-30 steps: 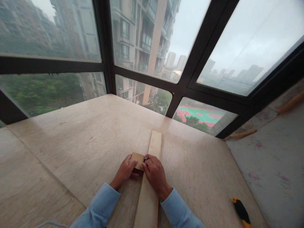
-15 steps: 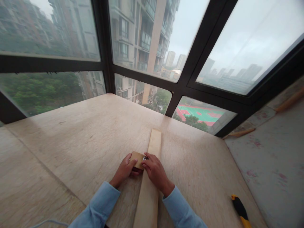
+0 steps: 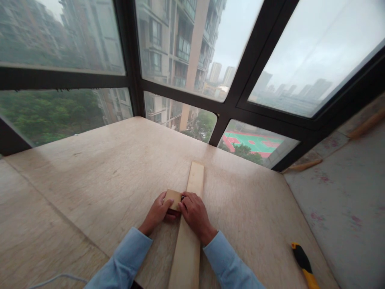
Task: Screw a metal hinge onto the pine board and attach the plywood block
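A small tan box (image 3: 173, 197), like cardboard, is held at its left side by my left hand (image 3: 161, 210), thumb on top and fingers beneath. At the box's right edge, my right hand (image 3: 193, 210) has its fingers pinched round a small shiny metal piece (image 3: 182, 198), mostly covered by the fingers. Under my right hand runs a long pale wooden board (image 3: 186, 249), lying flat and pointing away from me. The box sits beside the board's left edge, partly over it.
The stone-patterned surface (image 3: 99, 168) reaches to dark window frames (image 3: 222, 120). At the lower right lies a yellow and black tool handle (image 3: 302, 261). A pale cable (image 3: 60, 277) curves at the lower left. On the right stands a flower-patterned wall (image 3: 345, 208).
My right fingers have closed further over the metal piece, so less of it shows. My left hand keeps its hold on the box. The view has shifted slightly.
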### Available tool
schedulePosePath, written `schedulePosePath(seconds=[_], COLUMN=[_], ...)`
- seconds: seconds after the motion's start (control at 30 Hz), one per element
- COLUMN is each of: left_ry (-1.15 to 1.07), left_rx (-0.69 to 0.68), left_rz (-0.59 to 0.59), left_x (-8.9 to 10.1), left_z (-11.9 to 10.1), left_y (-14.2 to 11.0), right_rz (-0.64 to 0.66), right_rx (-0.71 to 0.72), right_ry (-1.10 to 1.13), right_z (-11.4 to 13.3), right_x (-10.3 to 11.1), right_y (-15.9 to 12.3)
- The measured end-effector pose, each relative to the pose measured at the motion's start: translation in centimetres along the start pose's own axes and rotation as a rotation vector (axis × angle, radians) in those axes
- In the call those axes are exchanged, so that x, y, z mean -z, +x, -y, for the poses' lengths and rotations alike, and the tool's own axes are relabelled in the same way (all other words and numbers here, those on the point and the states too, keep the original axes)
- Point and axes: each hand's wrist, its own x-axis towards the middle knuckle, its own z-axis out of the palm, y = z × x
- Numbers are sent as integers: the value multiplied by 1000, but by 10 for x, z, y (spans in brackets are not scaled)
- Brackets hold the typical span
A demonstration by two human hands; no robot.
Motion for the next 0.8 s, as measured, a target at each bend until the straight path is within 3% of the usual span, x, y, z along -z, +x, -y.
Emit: schedulePosePath(seconds=[0.3, 0.47, 0.8], left_ry=[-23, -31, -17], left_rx=[11, 23, 26], left_rz=[33, 51, 11], left_x=[1, 2, 1], left_z=[3, 4, 0], left_y=[2, 2, 0], right_rz=[41, 131, 4], right_rx=[-87, -26, -52], right_ry=[160, 229, 203], right_z=[0, -7, -4], right_x=[9, 14, 7], right_y=[0, 0, 2])
